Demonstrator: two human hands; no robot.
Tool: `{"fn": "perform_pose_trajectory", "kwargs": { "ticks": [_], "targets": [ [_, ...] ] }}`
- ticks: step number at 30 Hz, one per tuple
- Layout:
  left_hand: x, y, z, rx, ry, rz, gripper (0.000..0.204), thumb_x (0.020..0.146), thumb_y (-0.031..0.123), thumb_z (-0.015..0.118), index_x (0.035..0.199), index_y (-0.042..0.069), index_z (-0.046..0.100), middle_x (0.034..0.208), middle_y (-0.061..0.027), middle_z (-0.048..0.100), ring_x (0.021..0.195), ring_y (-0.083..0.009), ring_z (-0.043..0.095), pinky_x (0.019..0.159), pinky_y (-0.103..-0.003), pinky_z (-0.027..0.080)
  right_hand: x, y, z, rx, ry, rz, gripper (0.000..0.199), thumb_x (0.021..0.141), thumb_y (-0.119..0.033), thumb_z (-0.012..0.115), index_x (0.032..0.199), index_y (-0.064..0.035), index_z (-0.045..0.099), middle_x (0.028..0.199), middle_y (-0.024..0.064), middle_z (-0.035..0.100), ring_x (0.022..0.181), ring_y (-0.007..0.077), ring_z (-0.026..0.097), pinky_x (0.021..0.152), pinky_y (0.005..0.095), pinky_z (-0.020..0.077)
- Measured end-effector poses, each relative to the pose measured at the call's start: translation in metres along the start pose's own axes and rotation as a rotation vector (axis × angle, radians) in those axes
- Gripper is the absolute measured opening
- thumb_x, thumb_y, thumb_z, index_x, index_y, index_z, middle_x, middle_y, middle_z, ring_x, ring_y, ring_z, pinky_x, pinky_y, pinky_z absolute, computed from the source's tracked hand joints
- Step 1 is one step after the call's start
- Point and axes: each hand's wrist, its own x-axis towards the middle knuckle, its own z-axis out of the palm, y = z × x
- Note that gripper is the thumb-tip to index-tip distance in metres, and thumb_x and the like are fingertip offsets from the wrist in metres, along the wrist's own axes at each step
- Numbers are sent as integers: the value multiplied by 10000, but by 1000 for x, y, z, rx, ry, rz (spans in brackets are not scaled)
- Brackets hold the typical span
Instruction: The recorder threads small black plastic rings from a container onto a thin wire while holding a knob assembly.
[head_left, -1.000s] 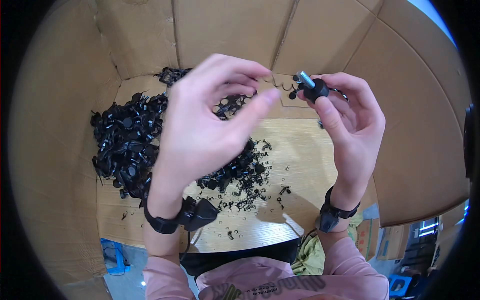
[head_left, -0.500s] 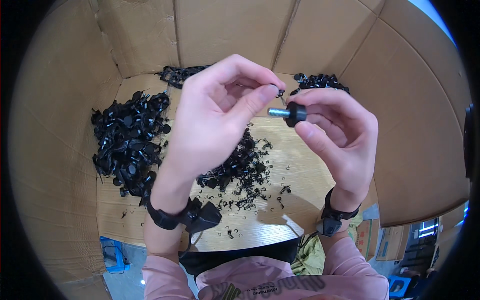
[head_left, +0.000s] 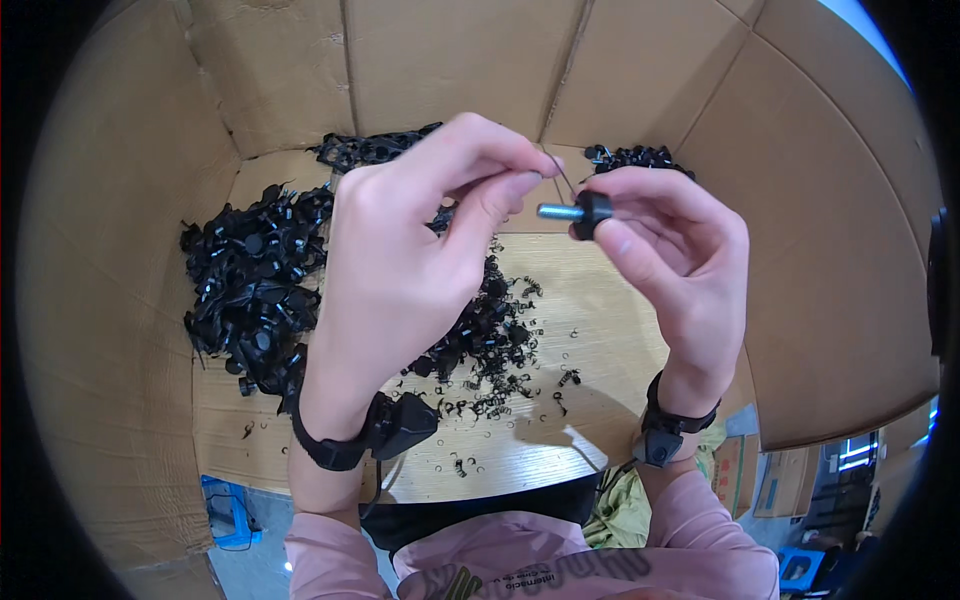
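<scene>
My right hand point(head_left: 690, 245) holds a black round-headed threaded stud point(head_left: 594, 212) between thumb and fingers. Its silvery screw end points left, toward my other hand. A thin dark strip point(head_left: 563, 178) stretches from the black head up to my left hand point(head_left: 405, 240), which pinches it between thumb and forefinger. Both hands are raised above the wooden table point(head_left: 590, 320). Under my left hand lies a heap of small black curled scraps and dark pieces point(head_left: 490, 335), partly hidden by the hand and wrist.
A large pile of black studs with ragged black trimmings point(head_left: 255, 285) lies at the left. Smaller black studs point(head_left: 640, 158) sit at the far right, and a black perforated sheet point(head_left: 360, 150) at the back. Tall cardboard walls point(head_left: 450, 70) enclose the table's back and sides.
The thin strip now shows as a longer line between the hands. My left hand has shifted slightly left, and the right hand with the stud has risen a little.
</scene>
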Motion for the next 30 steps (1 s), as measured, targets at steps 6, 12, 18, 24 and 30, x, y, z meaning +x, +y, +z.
{"fn": "perform_pose_trajectory", "kwargs": {
  "ticks": [6, 12, 18, 24, 30],
  "targets": [
    [-3, 6, 4, -344, 16, 61, 95, 892, -31, 573, 984, -51, 572, 985, -162, 673, 852, -154, 648, 745, -237, 518, 3, 5, 3, -152, 34, -52, 265, 816, 0, 690, 1060, 68, 611, 1016, 105, 649, 902, 125, 636, 814, 237, 517],
    [-3, 8, 4, 217, -53, 284, 158, 741, -93, 643, 865, 5, 639, 802, -91, 672, 742, -186, 650, 607, -265, 490, 2, 7, 1, -84, 138, -97, 285, 818, 12, 685, 1082, 70, 594, 1027, 122, 644, 946, 155, 635, 846, 253, 518],
    [-5, -23, -1, 675, -122, 131, 70, 787, -22, 625, 842, 1, 588, 758, -124, 618, 674, -264, 605, 586, -333, 474, 3, -6, -30, 124, 256, -195, 299, 930, -66, 540, 1181, 96, 537, 1038, 197, 640, 898, 211, 653, 838, 277, 520],
    [-1, -33, -19, 507, -244, 48, 81, 831, 29, 601, 892, -23, 605, 764, -153, 640, 677, -306, 617, 625, -335, 492, 0, -11, -39, -319, -43, 116, 236, 873, -50, 626, 1079, 64, 615, 874, 106, 667, 755, 113, 642, 673, 204, 497],
    [-3, -48, -35, 501, -216, -102, 140, 826, -46, 561, 958, -39, 605, 685, -100, 615, 588, -134, 645, 532, -264, 495, 25, 40, -75, -935, 299, 39, 280, 824, -98, 692, 1068, 23, 627, 874, 103, 674, 727, 121, 627, 651, 228, 495]
  ]
}}
